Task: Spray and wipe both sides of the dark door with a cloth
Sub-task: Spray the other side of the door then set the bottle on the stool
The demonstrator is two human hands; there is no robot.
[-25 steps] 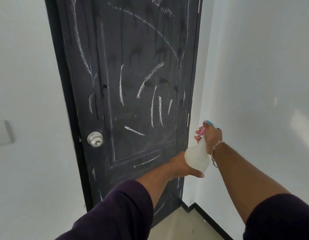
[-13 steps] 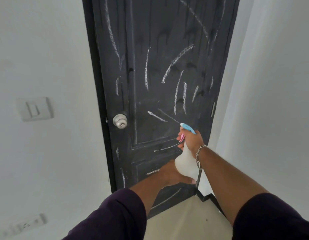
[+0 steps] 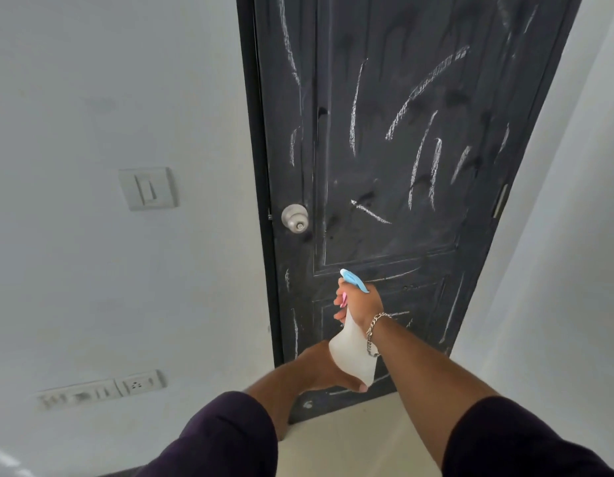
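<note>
I'm mid-spray: right hand [image 3: 359, 302] grips translucent white spray bottle [image 3: 353, 352] w/ blue nozzle, left hand [image 3: 319, 368] cups its base; next, aim at chalk-streaked dark panelled door [image 3: 384, 166].

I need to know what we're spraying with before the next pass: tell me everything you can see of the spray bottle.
The spray bottle is a translucent white plastic flask, wide at the base and narrowing to a slim neck, topped by a light blue spray head with a pink trigger. It is held roughly upright, tilted slightly, nozzle aimed at the dark door near its lower panel. The right hand grips the neck with fingers on the trigger; the left hand cups the base from below. Its liquid level cannot be told.
</note>
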